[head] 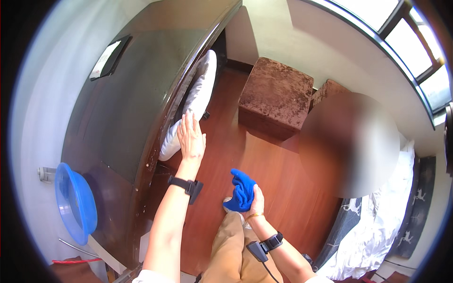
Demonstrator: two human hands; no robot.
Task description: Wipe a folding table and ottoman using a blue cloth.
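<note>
My left hand [192, 138] lies flat, fingers a little apart, against a white cushion or pillow [200, 93] that sits in the opening under the edge of a dark wooden desk [141, 106]. It grips nothing. Lower and to the right, my right hand [257, 203] holds a crumpled blue cloth [242, 191] over the floor, above my feet. Part of the cushion is hidden behind my left fingers.
A blue plastic basin [76, 205] stands on the desk's near left part. Two brown velvet stools [277, 92] are by the wall. White bedding [375, 226] lies at the right. A large blurred patch covers the area beside the stools.
</note>
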